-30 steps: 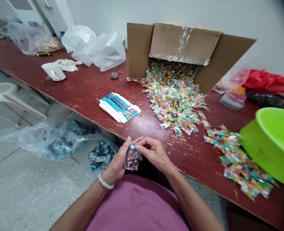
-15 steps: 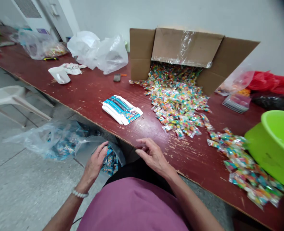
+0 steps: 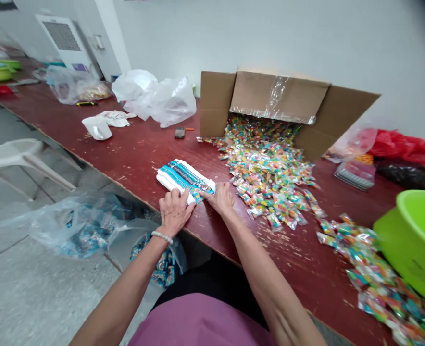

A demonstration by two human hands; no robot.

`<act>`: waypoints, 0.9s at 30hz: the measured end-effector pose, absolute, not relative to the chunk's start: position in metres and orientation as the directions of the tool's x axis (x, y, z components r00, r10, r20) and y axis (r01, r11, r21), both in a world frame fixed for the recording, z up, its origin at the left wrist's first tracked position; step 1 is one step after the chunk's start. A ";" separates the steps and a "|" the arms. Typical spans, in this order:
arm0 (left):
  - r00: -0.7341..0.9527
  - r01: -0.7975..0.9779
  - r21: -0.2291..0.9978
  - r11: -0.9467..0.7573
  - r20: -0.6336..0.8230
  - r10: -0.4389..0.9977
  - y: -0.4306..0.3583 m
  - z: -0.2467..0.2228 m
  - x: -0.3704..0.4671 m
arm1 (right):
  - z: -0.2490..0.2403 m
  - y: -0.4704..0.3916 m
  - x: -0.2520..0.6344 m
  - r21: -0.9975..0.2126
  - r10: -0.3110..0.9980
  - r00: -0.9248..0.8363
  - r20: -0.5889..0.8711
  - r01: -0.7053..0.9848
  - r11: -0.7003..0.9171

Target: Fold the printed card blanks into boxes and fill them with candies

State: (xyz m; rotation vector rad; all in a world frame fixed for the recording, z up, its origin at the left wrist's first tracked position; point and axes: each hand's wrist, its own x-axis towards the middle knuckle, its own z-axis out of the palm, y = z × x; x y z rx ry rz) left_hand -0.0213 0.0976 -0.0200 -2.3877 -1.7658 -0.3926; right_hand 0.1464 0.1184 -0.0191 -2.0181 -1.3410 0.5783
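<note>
A fanned stack of blue and white printed packets (image 3: 183, 177) lies on the dark red table (image 3: 136, 163). My left hand (image 3: 175, 210), with a beaded bracelet at the wrist, rests on the stack's near edge, fingers apart. At the stack's right end, my right hand (image 3: 221, 196) touches the top packet with its thumb; its other fingers are bent, and whether they grip anything is unclear. Right of the stack, small wrapped candies (image 3: 266, 168) spill from an open cardboard box (image 3: 277, 98).
A green basin (image 3: 410, 240) stands at the right beside more candies. A white mug (image 3: 97, 128), a cloth, a small brush (image 3: 180, 133) and plastic bags (image 3: 172, 103) lie further back. Bags of blue packets (image 3: 97, 226) are below the table's front edge, near a white stool (image 3: 18, 151).
Both hands have moved forward from the table's front edge onto the packet stack. The camera view has tilted up a little, so things appear lower.
</note>
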 end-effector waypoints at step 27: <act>0.876 -0.189 0.632 0.751 -0.237 0.420 0.024 0.025 -0.004 | 0.020 0.011 0.177 -0.931 0.993 0.111 -0.027 -0.364 0.015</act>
